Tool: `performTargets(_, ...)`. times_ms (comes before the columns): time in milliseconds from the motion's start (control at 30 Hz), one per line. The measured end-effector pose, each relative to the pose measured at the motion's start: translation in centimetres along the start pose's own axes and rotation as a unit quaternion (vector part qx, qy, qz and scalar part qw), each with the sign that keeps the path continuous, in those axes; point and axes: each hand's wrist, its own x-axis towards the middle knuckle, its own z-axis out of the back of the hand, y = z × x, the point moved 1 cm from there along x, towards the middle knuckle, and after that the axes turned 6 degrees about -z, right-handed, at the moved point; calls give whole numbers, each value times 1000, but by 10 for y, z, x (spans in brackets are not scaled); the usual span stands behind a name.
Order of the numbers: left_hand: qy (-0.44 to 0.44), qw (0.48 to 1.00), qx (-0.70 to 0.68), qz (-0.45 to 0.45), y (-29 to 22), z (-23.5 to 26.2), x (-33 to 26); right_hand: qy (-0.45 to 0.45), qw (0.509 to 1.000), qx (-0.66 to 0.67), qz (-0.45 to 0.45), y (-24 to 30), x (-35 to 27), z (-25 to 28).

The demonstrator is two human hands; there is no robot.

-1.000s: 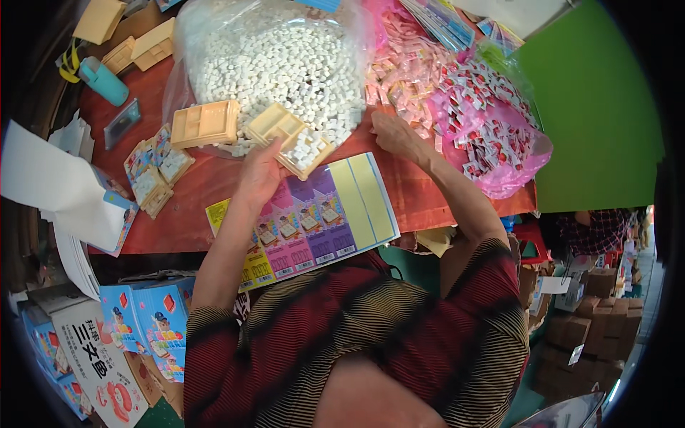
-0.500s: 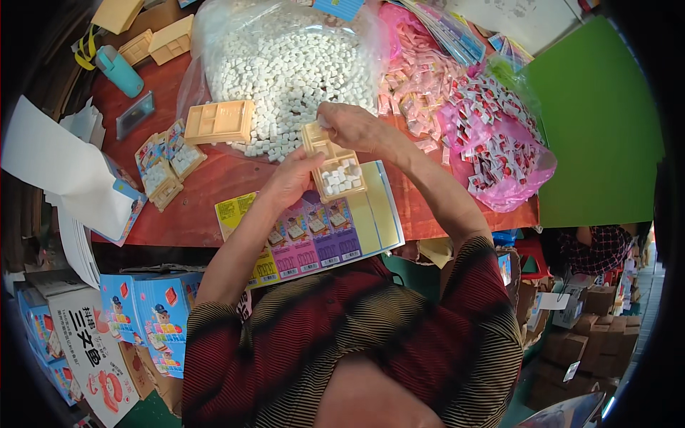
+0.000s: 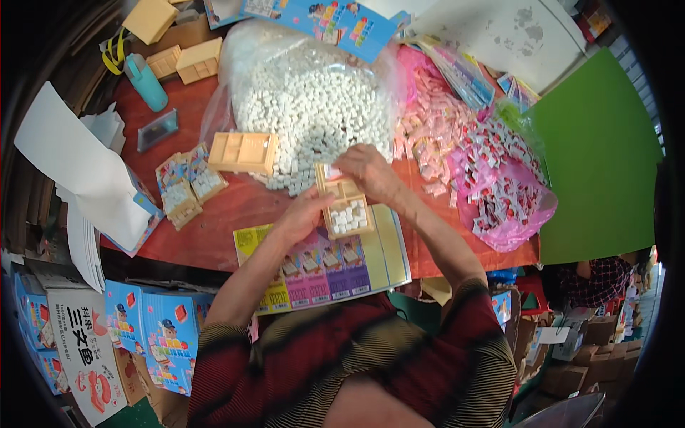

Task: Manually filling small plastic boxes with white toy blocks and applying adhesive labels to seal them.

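Note:
My left hand [image 3: 303,216] grips the left side of a pale yellow compartment tray [image 3: 330,227], thumb over its edge. Small white cubes [image 3: 348,217] fill the tray's near compartment. At the tray's far end, my right hand [image 3: 369,173] has its fingers drawn together over the top compartment. A whitish-pink piece [image 3: 332,171] shows there beside the fingertips; whether they grip it is hidden. Beneath the tray lie colourful printed card sheets [image 3: 325,267]. Just beyond, a big clear plastic bag [image 3: 239,60] lies open, with a heap of white cubes [image 3: 307,107] in it.
A stack of yellow trays [image 3: 244,152] stands left of the heap, near filled packs [image 3: 187,185]. Pink bags hold pink packets [image 3: 435,118] and red-white sachets [image 3: 492,178] at right. A teal bottle [image 3: 146,82] stands far left; a green board [image 3: 596,164] rises at right.
The whole view has shifted, so the table sits lower in the picture. My right hand stays at the tray's far end, where a whitish-pink piece now shows. The left keeps its grip.

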Motion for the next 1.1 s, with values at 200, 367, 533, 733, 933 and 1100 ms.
performTargets(200,12,999,-39,15,-10,0,-3,-28,991,122,-38,-6,-1,-7)
performTargets(367,7,1000,-21,-5,-15,6,-8,-20,995,-24,-94,-55,53,-12)
performTargets(533,-3,1000,-9,-2,-12,14,-15,-22,967,-241,-82,-76,117,-45)
performTargets(733,-84,996,2,-2,-12,18,-15,31,933,-338,-115,-104,118,-74)
performTargets(933,-109,992,-32,-45,-22,17,-1,-172,960,83,-204,-63,79,-1)
performTargets(1100,-151,980,-114,-59,-10,16,13,-112,644,615,-441,-2,10,19)
